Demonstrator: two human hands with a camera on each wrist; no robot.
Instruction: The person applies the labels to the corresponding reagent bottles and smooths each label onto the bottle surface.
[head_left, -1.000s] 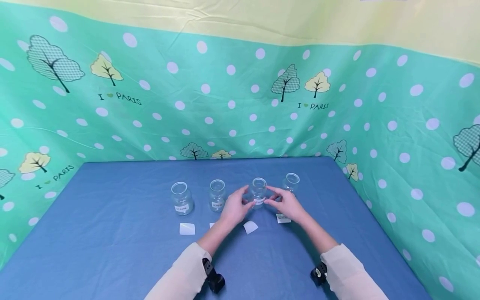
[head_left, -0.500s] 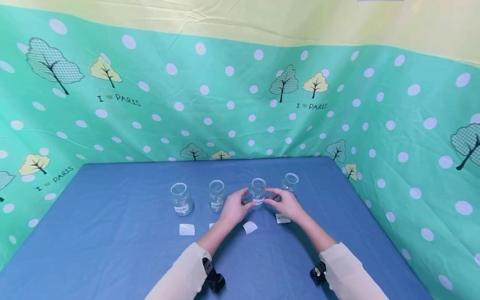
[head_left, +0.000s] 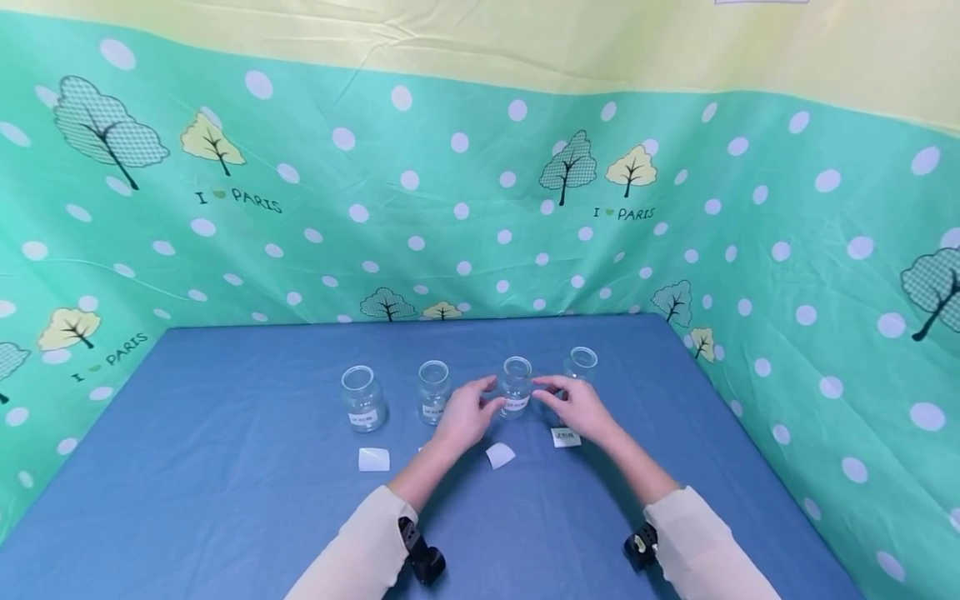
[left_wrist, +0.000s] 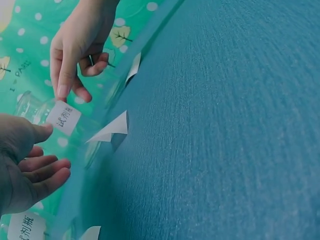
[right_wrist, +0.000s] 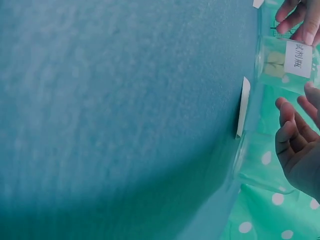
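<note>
Slightly right of the table's middle, a clear glass jar (head_left: 517, 382) stands upright with a white label (left_wrist: 64, 118) on its front, marked with dark characters. My left hand (head_left: 467, 413) holds the jar's left side, thumb at the label's edge and index finger farther back; its other fingers (left_wrist: 47, 172) stay off the glass. On the opposite side is my right hand (head_left: 581, 407), thumb and index finger extended at the jar's edge, the rest loosely bent. Whether the right fingertips press the glass is hard to tell. A white paper piece (head_left: 500, 454) lies in front.
Two labelled jars, a far-left one (head_left: 363, 400) and a nearer one (head_left: 434, 387), stand to the left. Another jar (head_left: 582, 360) is partly hidden behind my right hand. A marked label (head_left: 566, 437) and a blank paper piece (head_left: 373, 459) lie on the blue-covered table (head_left: 247, 517).
The right thumb has drawn back slightly from the label's right edge, leaving more of the label showing. My left hand has shifted a little; the jar stays in place.
</note>
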